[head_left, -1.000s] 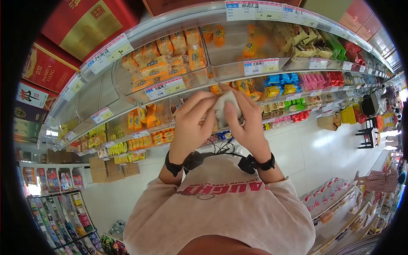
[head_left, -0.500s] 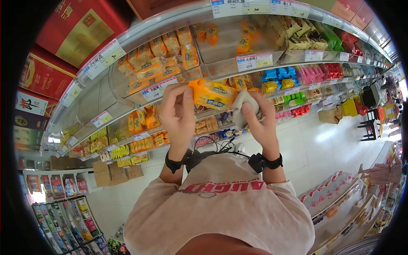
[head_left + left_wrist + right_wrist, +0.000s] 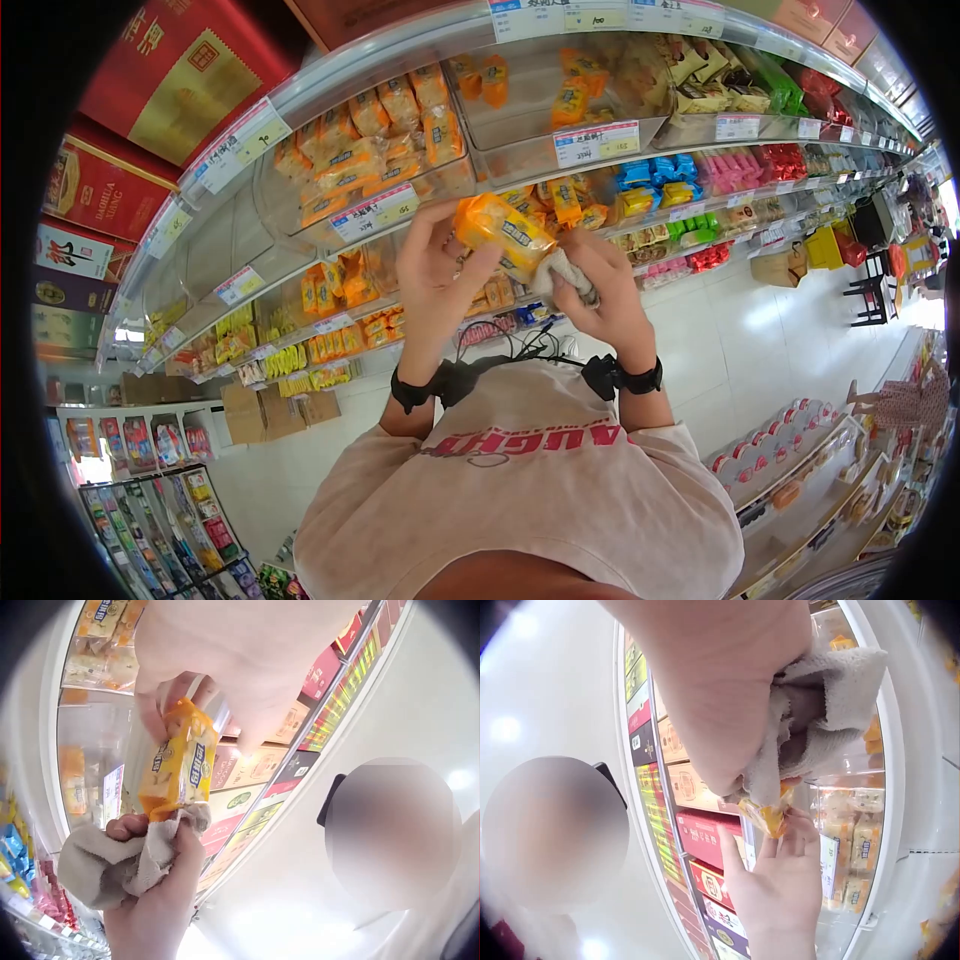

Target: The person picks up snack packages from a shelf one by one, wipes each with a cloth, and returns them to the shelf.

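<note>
While bins [image 3: 452, 183] hold orange packets [image 3: 385, 125], left hand [image 3: 432, 278] pinches a yellow packet [image 3: 500, 232]; right hand [image 3: 605, 292] clutches, seemingly, a cloth [image 3: 567, 271].

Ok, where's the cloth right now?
Head view, centre: the cloth is bunched in the right hand, against the lower end of the orange packet that the left hand holds.

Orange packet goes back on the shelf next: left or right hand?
Left, most likely. The left hand pinches the orange packet by its end, raised in front of the shelf. The right hand is full of grey cloth, pressed against the packet's other end.
</note>
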The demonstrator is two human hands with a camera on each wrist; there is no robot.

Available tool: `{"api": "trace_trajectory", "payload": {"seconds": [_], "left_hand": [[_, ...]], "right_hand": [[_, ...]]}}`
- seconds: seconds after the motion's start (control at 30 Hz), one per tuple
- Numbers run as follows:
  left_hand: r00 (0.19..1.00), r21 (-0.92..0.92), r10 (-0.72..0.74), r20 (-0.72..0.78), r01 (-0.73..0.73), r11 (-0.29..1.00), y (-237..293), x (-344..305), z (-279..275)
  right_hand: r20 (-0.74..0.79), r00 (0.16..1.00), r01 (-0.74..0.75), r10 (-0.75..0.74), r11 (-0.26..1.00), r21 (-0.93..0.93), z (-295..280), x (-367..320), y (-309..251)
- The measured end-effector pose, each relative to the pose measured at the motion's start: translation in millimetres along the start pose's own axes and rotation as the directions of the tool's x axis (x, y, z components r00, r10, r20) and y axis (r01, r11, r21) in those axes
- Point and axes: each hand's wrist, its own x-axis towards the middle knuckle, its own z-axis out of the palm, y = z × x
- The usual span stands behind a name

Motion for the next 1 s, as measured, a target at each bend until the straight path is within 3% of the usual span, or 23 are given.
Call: {"api": "trace_trajectory", "payload": {"seconds": [0.03, 0.1, 0.17, 0.27, 0.33, 0.4, 0.43, 0.53, 0.67, 0.73, 0.83, 0.93, 1.0], "left_hand": [[0.998, -0.044, 0.06, 0.033, -0.059, 0.997, 2, 2, 5], [1.0, -0.149, 0.0, 0.02, 0.003, 0.989, 5, 3, 2], [0.998, -0.177, -0.022, 0.051, 0.031, 0.984, 11, 5, 0], [0.989, -0.139, 0.01, 0.147, 0.011, 0.99, 16, 2, 1], [0.976, -0.153, 0.049, 0.212, -0.016, 0.988, 7, -3, 9], [0.976, -0.208, 0.063, 0.208, -0.019, 0.978, 6, -5, 14], [0.98, -0.219, 0.048, 0.192, -0.005, 0.976, 9, -4, 14], [0.986, -0.203, 0.01, 0.167, 0.024, 0.979, 8, -3, 14], [0.988, -0.014, 0.011, 0.152, -0.009, 1.0, 9, -4, 12], [0.994, -0.1, -0.039, 0.106, 0.05, 0.994, 2, -4, 4], [0.995, -0.203, -0.069, 0.074, 0.083, 0.976, 0, -1, 4], [0.995, -0.331, -0.051, 0.085, 0.076, 0.941, 0, 4, 0], [0.996, -0.362, -0.043, 0.082, 0.07, 0.929, -1, 3, -1]], "right_hand": [[0.0, 0.999, 0.036, -0.036, 0.999, -0.02, 2, 1, 0], [-0.128, 0.992, 0.005, 0.005, 0.997, 0.077, 4, -3, -3], [-0.217, 0.968, -0.067, 0.124, 0.965, 0.252, 5, -2, -4], [-0.216, 0.887, -0.209, 0.408, 0.773, 0.599, 6, 4, -8], [-0.096, 0.885, -0.364, 0.455, 0.806, 0.467, 16, 1, -12], [0.024, 0.898, -0.403, 0.439, 0.8, 0.444, 28, 4, -14], [0.057, 0.854, -0.467, 0.517, 0.713, 0.523, 27, 5, -15], [0.124, 0.813, -0.552, 0.568, 0.688, 0.471, 18, 8, -12], [0.029, 0.844, -0.5, 0.536, 0.766, 0.405, 20, 12, -14], [0.077, 0.86, -0.5, 0.505, 0.8, 0.332, 16, 13, -15], [0.037, 0.926, -0.372, 0.376, 0.89, 0.263, 22, 11, -15], [0.057, 0.923, -0.373, 0.38, 0.848, 0.377, 26, 6, -11], [0.137, 0.888, -0.448, 0.439, 0.759, 0.472, 25, 4, -17]]}}
